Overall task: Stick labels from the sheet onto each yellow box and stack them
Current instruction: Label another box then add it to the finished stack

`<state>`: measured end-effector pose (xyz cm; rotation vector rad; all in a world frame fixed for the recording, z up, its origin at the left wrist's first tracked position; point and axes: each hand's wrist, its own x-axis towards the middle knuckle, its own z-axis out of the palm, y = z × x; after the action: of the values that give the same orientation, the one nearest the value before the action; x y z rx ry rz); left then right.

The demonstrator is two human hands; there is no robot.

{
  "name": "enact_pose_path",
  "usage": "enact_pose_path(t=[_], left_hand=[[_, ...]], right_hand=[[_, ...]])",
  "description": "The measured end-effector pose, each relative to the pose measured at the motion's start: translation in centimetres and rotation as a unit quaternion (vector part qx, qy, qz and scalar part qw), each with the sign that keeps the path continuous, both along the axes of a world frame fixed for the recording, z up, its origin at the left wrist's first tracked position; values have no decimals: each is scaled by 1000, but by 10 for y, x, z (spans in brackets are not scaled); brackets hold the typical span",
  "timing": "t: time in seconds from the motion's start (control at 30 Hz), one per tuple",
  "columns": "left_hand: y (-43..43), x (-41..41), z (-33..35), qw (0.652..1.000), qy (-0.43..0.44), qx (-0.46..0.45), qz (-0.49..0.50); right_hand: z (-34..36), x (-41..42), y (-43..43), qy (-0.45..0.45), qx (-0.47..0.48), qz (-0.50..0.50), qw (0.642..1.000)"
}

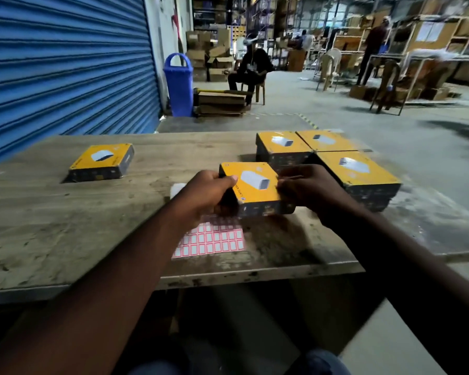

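Left grip [207,192] curls round the yellow box [256,185]; right grip [307,188] pinches its edge.

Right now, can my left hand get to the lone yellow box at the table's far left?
Probably, once freed: the left hand has its grip on the held box, but only bare table lies between it and the lone box.

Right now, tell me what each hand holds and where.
One yellow box: the left hand grips its left edge, thumb on top; the right hand holds its right edge.
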<state>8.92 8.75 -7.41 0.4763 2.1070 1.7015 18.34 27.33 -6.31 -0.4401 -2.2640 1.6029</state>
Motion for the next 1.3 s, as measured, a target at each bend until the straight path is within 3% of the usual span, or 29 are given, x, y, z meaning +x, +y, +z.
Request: enact_pose_path(t=[0.2, 0.3, 0.4, 0.57, 1.03, 1.3], left_hand=[[43, 20, -3, 999, -2, -46, -16], [62, 23, -9, 997, 17, -72, -14], [72, 27, -11, 994, 63, -94, 5], [77, 20, -24, 987, 111, -109, -29], [75, 28, -17, 975, 170, -125, -70], [51, 9, -9, 972, 192, -125, -49]], right_hand=[[9, 43, 14, -107, 174, 67, 977], [3, 42, 21, -189, 299, 71, 933], [-10, 32, 32, -184, 445, 38, 875], [-15, 41, 31, -92, 565, 23, 820], [3, 36, 15, -124, 572, 26, 811], [5, 14, 17, -123, 530, 64, 836]])
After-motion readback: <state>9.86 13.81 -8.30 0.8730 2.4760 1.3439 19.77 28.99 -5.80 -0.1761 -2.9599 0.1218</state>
